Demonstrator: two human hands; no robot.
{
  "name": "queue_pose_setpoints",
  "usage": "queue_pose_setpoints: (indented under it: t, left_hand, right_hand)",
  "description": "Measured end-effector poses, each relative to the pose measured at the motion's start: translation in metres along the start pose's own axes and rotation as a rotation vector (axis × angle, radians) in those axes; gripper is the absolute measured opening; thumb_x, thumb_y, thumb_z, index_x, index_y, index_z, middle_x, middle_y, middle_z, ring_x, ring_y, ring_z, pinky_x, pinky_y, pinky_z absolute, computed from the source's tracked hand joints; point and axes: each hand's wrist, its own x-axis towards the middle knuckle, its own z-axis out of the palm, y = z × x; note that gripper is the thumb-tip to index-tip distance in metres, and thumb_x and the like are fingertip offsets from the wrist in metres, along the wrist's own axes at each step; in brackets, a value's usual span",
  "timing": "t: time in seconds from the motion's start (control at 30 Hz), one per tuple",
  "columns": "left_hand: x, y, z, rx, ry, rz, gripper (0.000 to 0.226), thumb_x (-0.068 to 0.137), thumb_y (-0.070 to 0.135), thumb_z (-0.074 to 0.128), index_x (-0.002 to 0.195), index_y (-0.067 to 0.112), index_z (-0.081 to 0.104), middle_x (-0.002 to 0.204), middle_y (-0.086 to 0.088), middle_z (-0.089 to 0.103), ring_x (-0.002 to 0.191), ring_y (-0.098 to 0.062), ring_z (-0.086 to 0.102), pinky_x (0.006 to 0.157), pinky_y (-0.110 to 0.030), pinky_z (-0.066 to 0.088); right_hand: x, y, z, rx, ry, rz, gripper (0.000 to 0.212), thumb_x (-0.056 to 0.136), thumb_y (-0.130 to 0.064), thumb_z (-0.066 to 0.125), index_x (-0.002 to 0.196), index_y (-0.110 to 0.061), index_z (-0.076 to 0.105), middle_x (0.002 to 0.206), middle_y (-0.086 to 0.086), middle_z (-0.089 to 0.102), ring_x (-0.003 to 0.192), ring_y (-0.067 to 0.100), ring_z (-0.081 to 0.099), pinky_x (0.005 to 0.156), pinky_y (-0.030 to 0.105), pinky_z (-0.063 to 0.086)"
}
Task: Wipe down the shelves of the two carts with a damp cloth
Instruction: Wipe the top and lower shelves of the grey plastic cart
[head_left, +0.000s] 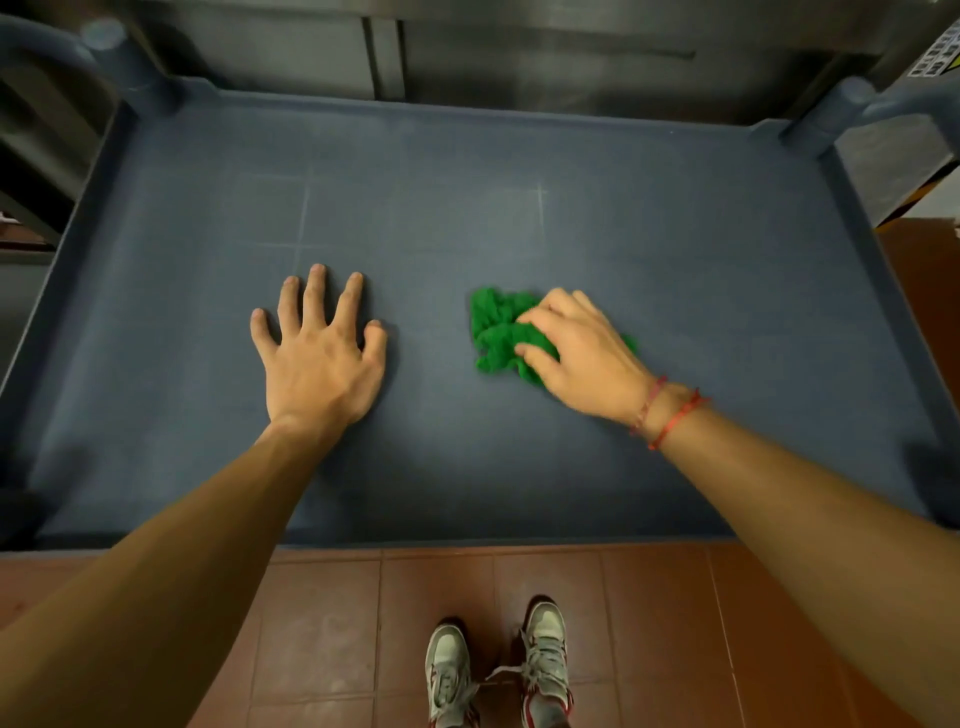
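Shelving first: our blue-grey plastic cart shelf (519, 156) looks rigid. Our left hand (317, 358) lies flat on it, fingers spread. Our right hand (582, 353) clutches the crumpled green cloth (493, 332) near the shelf's middle. We judge the cloth soft and light, best held bunched.

Head view, sole camera: wide-angle, worn at head height, facing forward and steeply down; close above blue cart shelf (467, 208); tiled floor (322, 623) and shoes (545, 639) at lower edge

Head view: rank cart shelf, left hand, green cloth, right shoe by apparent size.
1. cart shelf
2. left hand
3. green cloth and right shoe: about alike; the right hand covers part of the cloth.
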Motion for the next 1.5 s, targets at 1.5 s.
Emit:
queue_pose_setpoints:
  t: [1.5]
  left_hand:
    - [0.022,0.115,0.023,0.04,0.011,0.161,0.06,0.094,0.042,0.02,0.149,0.025,0.039,0.158,-0.008,0.033,0.146,-0.034,0.022,0.114,-0.062,0.017]
  right_hand:
    - [-0.053,0.026,-0.02,-0.061,-0.032,0.007,0.026,0.079,-0.036,0.05,0.094,-0.018,0.061,0.093,0.001,0.052,0.084,0.024,0.046,0.073,0.042,0.038]
